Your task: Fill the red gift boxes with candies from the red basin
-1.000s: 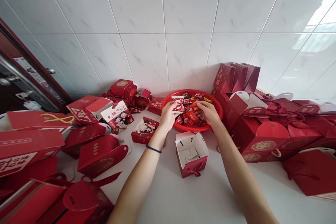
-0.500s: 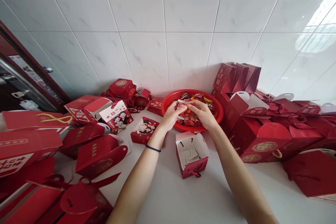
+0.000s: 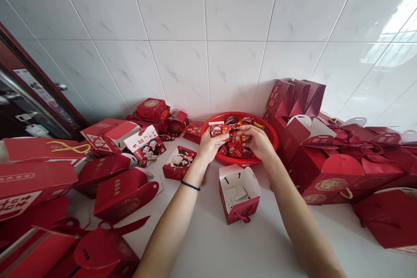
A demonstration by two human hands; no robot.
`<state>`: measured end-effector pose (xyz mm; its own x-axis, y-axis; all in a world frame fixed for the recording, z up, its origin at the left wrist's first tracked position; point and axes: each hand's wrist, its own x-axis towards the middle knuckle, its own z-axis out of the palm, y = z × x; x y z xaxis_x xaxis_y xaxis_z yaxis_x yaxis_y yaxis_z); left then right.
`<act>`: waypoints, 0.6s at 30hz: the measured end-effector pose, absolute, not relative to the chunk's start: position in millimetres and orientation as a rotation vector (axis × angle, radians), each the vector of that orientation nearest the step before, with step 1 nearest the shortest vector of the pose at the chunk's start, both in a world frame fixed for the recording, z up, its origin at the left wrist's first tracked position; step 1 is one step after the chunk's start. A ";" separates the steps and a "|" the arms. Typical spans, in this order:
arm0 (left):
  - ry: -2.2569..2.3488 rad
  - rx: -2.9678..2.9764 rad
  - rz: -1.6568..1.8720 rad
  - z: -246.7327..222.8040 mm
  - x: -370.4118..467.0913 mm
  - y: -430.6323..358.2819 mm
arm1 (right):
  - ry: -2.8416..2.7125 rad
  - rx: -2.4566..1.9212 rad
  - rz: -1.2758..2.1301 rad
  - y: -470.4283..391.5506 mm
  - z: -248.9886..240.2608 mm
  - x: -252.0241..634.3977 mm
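Left hand [image 3: 208,147] pinches a red-and-white packet [image 3: 216,130] above a red basin [image 3: 274,139] of wrapped sweets [image 3: 235,147].
The packet lies at about 1 o'clock from the middle of the left hand, clamped between thumb and fingers, its printed face showing; the right hand [image 3: 259,142] is at 3 o'clock from it, fingers bent over the sweets and apart from the packet, though I cannot tell whether they grip anything. A dark band [image 3: 190,185] circles the left wrist. On the pale surface [image 3: 211,243], an open box [image 3: 239,213] with a white inside and a twisted cord stands at 5 o'clock from the left hand, just beside the basin; a red box with a printed couple [image 3: 179,163] lies at 8 o'clock.
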<state>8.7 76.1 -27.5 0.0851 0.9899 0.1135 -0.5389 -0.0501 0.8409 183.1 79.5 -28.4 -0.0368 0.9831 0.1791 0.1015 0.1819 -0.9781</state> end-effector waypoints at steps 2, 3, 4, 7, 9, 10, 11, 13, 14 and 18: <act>0.655 0.880 1.411 -28.0 8.2 77.1 | -1.465 -1.220 0.981 84.7 -34.3 182.9; 0.650 0.886 1.412 -28.6 8.0 77.9 | -1.519 -1.268 0.941 87.5 -36.8 181.4; 0.645 0.896 1.411 -29.3 7.9 78.7 | -1.581 -1.316 0.899 90.6 -38.7 179.1; 0.633 0.914 1.407 -31.4 7.6 80.8 | -1.780 -1.457 0.813 100.8 -41.5 169.6; 0.635 0.909 1.411 -32.5 7.5 81.8 | -1.876 -1.528 0.796 105.8 -41.6 164.3; 0.635 0.906 1.414 -32.9 7.4 82.1 | -1.901 -1.551 0.789 107.1 -41.3 162.9; 0.634 0.906 1.416 -33.2 7.4 82.3 | -1.911 -1.563 0.778 107.3 -40.6 162.7; 0.626 0.911 1.411 -33.5 7.4 82.5 | -1.884 -1.561 0.738 104.8 -38.5 165.9; 0.623 0.909 1.411 -33.6 7.3 82.6 | -1.848 -1.550 0.711 102.4 -36.8 168.9; 0.619 0.887 1.410 -32.9 7.1 82.7 | -1.639 -1.436 0.644 87.4 -27.4 183.2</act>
